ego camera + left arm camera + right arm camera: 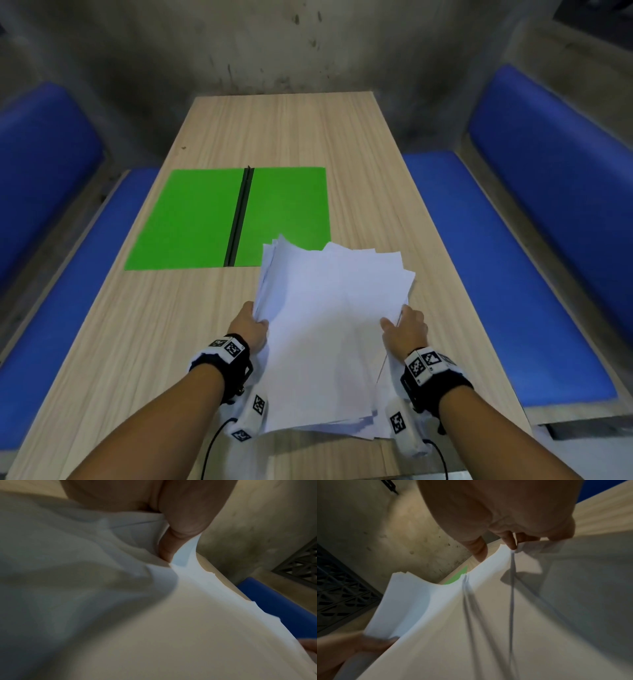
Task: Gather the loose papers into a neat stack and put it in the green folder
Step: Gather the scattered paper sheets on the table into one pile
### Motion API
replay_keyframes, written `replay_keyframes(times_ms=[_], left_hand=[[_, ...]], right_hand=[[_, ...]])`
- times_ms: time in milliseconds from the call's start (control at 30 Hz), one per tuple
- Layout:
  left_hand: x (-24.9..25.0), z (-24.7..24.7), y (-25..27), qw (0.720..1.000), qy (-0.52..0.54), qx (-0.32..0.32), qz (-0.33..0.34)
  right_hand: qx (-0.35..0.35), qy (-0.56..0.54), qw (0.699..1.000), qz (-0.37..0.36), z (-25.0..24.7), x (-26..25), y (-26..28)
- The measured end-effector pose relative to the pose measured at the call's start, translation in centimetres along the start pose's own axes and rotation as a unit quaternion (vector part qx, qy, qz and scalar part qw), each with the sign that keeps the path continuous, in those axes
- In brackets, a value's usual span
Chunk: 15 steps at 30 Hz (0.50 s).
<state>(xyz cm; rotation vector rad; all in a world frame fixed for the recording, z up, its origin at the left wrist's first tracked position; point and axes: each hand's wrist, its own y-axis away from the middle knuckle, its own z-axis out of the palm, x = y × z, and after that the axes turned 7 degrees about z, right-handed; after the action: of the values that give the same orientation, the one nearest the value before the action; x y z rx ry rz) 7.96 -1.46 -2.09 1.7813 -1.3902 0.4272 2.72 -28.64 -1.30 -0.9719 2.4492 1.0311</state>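
Note:
A sheaf of white papers (329,329) is held up off the wooden table (274,130), its sheets fanned unevenly at the far corners. My left hand (251,323) grips the sheaf's left edge, thumb on top. My right hand (406,329) grips the right edge the same way. In the left wrist view the thumb (180,534) presses into the papers (188,615). In the right wrist view my fingers (510,540) curl over the papers' (453,628) edge. The green folder (191,222) lies open and flat just beyond, its near right corner covered by the sheaf.
Blue padded benches (513,274) run along both sides of the table. A stained concrete wall (274,44) stands behind its far end. A dark lattice crate (337,595) shows off to the side.

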Motion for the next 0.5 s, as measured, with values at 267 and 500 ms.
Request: replay_keyframes(times_ms=[267,500], left_hand=[[1.0,0.5,0.7,0.969,-0.247,-0.024,0.002],[1.4,0.8,0.3,0.996,-0.026,-0.061,0.054]], right_hand=[[-0.034,-0.058,0.998,-0.006,1.7,-1.0,1.6],[-0.042,0.03,0.999,0.006,3.6,-2.4,3.3]])
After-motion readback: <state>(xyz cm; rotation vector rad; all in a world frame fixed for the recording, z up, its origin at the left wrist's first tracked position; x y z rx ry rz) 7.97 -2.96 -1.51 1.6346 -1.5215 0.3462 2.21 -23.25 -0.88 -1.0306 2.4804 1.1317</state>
